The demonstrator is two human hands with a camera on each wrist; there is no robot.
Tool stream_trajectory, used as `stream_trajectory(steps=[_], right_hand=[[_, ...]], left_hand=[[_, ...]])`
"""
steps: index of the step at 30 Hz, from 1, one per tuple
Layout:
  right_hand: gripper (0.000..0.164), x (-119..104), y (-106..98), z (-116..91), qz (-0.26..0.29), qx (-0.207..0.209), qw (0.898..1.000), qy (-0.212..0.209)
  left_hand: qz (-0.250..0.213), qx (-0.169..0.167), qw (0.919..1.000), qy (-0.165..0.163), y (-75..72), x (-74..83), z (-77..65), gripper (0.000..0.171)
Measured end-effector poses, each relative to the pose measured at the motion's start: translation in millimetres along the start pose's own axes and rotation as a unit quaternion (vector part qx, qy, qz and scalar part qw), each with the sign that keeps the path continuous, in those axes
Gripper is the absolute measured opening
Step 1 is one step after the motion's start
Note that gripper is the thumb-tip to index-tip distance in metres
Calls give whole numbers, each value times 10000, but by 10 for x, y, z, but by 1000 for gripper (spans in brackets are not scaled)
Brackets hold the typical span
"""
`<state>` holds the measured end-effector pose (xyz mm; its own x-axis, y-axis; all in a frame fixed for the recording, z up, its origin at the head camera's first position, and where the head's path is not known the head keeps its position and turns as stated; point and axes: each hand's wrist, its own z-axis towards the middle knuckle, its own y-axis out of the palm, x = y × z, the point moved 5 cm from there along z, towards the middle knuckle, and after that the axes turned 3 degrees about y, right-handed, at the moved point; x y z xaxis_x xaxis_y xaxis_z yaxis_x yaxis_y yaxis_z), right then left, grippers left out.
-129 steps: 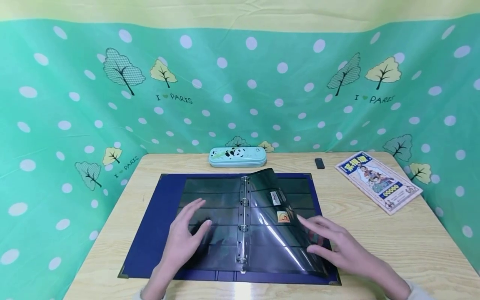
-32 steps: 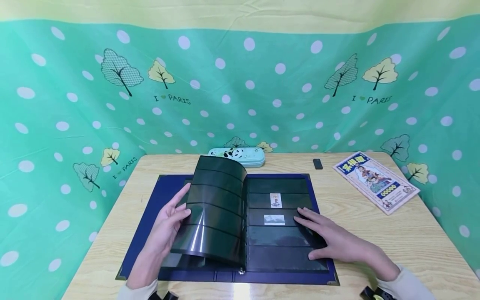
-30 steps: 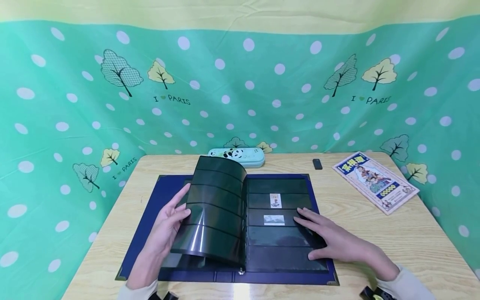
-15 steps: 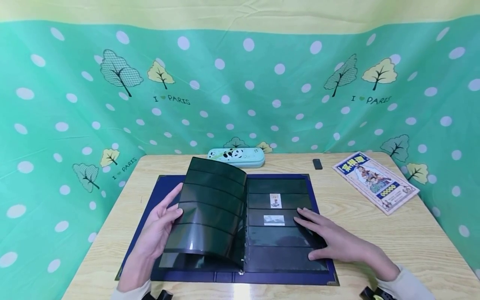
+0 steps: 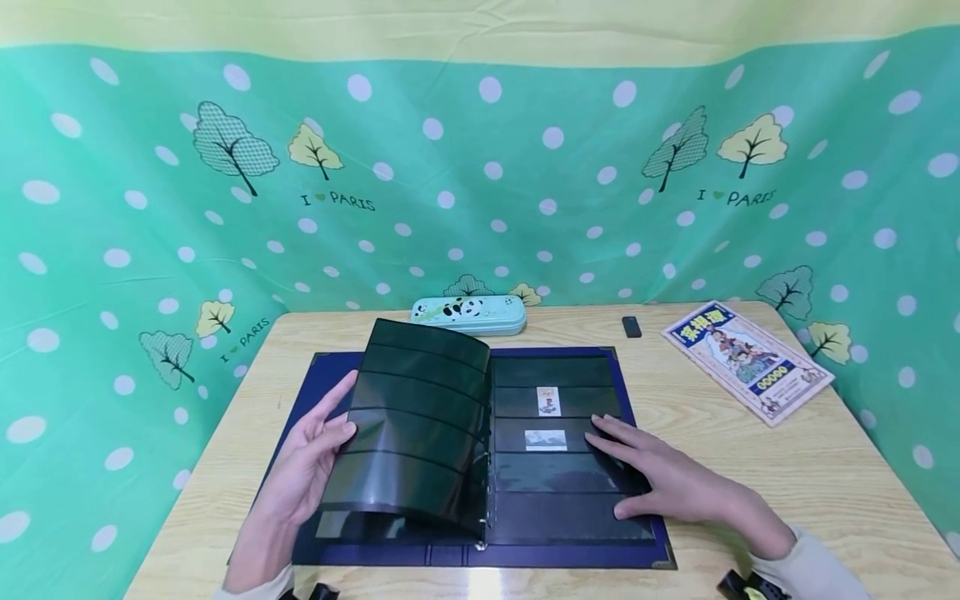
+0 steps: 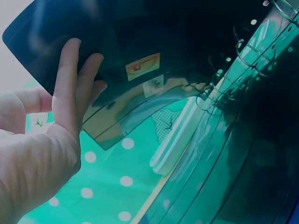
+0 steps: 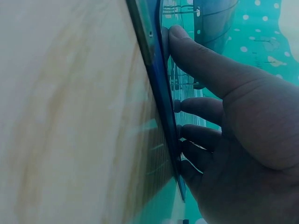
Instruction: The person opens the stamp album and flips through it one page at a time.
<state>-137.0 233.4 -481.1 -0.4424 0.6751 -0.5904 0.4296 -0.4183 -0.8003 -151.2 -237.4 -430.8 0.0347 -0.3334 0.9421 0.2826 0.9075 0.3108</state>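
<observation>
A stamp album with a dark blue cover [image 5: 330,364] lies spread on the table, its black pocket pages bound by metal rings [image 5: 482,523]. My left hand [image 5: 300,467] pinches the outer edge of a raised, curved page [image 5: 420,408] between thumb and fingers. Two stamps, an orange one [image 6: 142,66] and a pale one [image 6: 153,86], show on that page's underside in the left wrist view. My right hand [image 5: 667,479] rests with extended fingers on the outer edge of the right page [image 5: 555,517]. That page carries an upright stamp [image 5: 548,402] and a grey-white horizontal stamp [image 5: 545,440].
Behind the album stands a light blue panda pencil case [image 5: 468,314]. A small black object [image 5: 632,327] lies right of it, and an illustrated booklet [image 5: 748,363] lies at the table's right. A green dotted cloth [image 5: 495,192] hangs around the table [image 5: 247,417].
Earlier my right hand was at a page lifted on the right side. That page then stood over on the left in my left hand, which has since drawn it farther left. My right hand stays put.
</observation>
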Motion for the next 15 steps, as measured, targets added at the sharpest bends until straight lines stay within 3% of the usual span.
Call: stream_trajectory(steps=[9, 15], right_hand=[[93, 5, 7, 7, -29, 9, 10000, 65], [93, 1, 14, 4, -69, 51, 10000, 24]], left_hand=[[81, 1, 9999, 74, -81, 66, -98, 68], [263, 64, 9996, -128, -274, 46, -123, 65]])
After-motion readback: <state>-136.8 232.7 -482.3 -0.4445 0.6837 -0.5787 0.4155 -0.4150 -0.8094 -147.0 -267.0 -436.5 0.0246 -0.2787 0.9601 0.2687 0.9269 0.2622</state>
